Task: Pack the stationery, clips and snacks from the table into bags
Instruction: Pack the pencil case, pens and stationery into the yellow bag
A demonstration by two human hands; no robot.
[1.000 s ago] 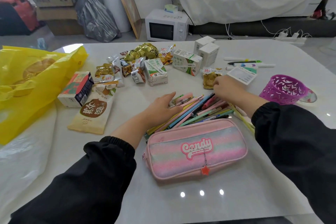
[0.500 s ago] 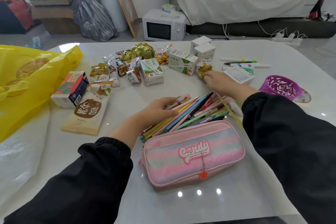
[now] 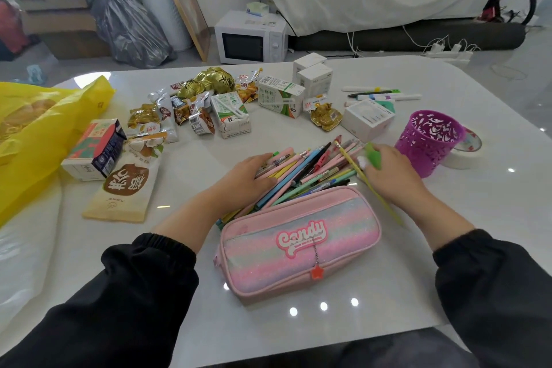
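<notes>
Hands at work over a pile of pens (image 3: 310, 169) on the white table (image 3: 448, 233), head view. The left hand (image 3: 248, 178) lies palm down on the pile's left end, fingers together and barely bent, pressing on the pens rather than closing round them. The right hand (image 3: 388, 172) sits at the pile's right edge, just beside the purple cup (image 3: 430, 140). Its fingers pinch a green piece (image 3: 375, 155), and I cannot make out what kind of thing that is. A yellow pencil (image 3: 349, 160) runs slantwise under this hand; I cannot tell whether it is gripped. The pink case (image 3: 298, 245) lies nearest me, touching the pile and hiding the pens' near ends. Beyond the pile, snacks (image 3: 209, 84) and cartons (image 3: 231, 115) are scattered together on the far left, with white boxes (image 3: 313, 75) to their right and one more box (image 3: 369, 119) near the cup. Markers (image 3: 382, 94) lie well beyond the right hand. I read a tape roll (image 3: 466, 152) just behind the cup on its right. The yellow bag (image 3: 38, 134) lies slack at the table's left edge, well apart from both hands.
</notes>
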